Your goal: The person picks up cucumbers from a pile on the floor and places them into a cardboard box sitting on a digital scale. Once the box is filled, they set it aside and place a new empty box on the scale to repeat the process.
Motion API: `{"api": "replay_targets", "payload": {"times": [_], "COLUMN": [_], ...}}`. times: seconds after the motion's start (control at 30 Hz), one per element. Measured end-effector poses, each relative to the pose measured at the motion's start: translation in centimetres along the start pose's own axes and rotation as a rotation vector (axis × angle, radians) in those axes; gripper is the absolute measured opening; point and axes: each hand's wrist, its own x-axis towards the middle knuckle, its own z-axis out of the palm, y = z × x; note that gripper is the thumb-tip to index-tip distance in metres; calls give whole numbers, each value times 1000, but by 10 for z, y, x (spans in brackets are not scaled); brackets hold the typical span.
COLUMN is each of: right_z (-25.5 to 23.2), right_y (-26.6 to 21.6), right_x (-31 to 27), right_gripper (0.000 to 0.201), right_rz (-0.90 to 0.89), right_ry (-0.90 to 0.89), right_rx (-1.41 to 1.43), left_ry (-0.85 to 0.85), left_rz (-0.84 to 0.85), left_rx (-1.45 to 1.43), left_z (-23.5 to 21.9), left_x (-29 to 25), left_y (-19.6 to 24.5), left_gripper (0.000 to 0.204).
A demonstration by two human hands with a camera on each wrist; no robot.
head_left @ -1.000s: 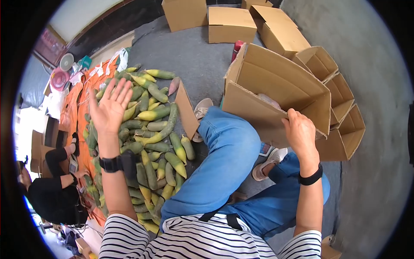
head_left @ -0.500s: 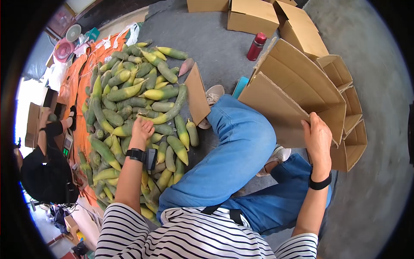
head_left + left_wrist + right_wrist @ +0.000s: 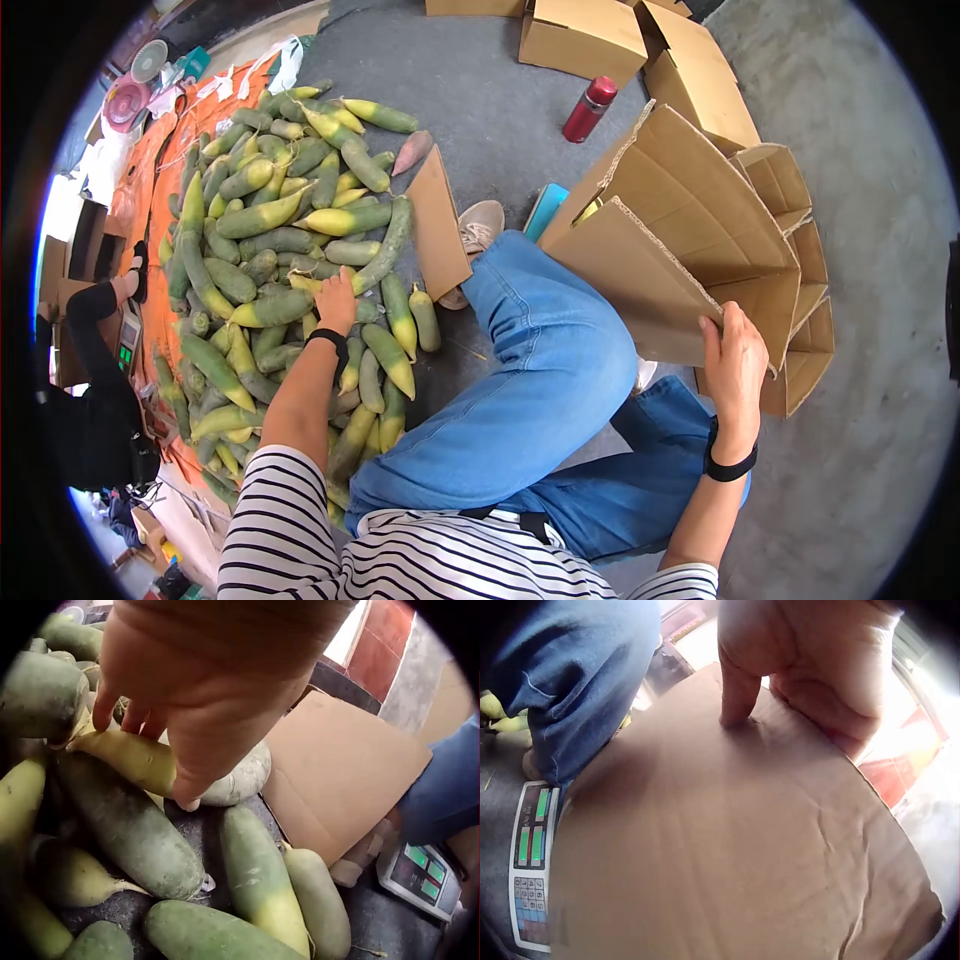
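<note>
A heap of green radishes (image 3: 260, 215) with yellow-green ends lies at the left. Reaching down into the heap, my left hand (image 3: 337, 300) curls over a radish. In the left wrist view its fingers (image 3: 135, 716) and thumb straddle the yellow end of that radish (image 3: 135, 759), and the palm hides part of it. My right hand (image 3: 738, 355) pinches the near upper edge of an open cardboard box (image 3: 640, 275), thumb on the outer wall. The right wrist view shows the box wall (image 3: 705, 840) below that thumb.
A cardboard piece (image 3: 438, 220) stands between heap and shoe. A digital scale (image 3: 532, 862) sits by the box. A red thermos (image 3: 590, 110) stands behind it. More boxes (image 3: 585, 40) line the back and right. Another person (image 3: 95, 430) is at the far left.
My left hand has come down from a raised, open palm onto the radishes and closed over one. The right hand keeps its hold on the box edge while the head view shifts.
</note>
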Motion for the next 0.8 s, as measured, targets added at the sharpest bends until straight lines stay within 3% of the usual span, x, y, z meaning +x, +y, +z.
{"api": "replay_targets", "payload": {"times": [0.17,0.27,0.33,0.4,0.47,0.53,0.57,0.6,0.67,0.7,0.8], "right_z": [2,4,3,3,4,4,3,4,7,8,13], "right_y": [0,2,1,2,5,6,5,6,10,11,15], "right_x": [1,-1,-1,-1,-2,-3,-3,-3,-4,-4,-6], "right_gripper": [18,20,18,19,19,20,20,20,21,21,21], "right_rz": [49,13,-2,0,11,-19,-24,-14,-52,-49,-76], "right_ry": [-37,14,18,15,12,26,29,38,56,58,112], "right_rx": [-23,11,-2,-7,-15,-1,0,3,-4,-9,-38], "left_ry": [-87,-84,-206,-160,-187,-142,-240,-236,-359,-365,-77], "left_rz": [70,46,86,194,221,171,94,106,-61,-32,141], "left_rx": [46,-190,-369,-477,-958,-1040,-1119,-1111,-1198,-1181,-1255], "left_z": [-16,-24,-29,-24,-12,-18,-31,-50,-86,-94,-132], "left_x": [-6,-15,-26,-40,-55,-81,-96,-110,-132,-136,-138], "left_y": [16,25,29,29,35,41,44,46,48,46,52], "left_gripper": [57,51,43,43,40,33,30,30,27,27,27]}}
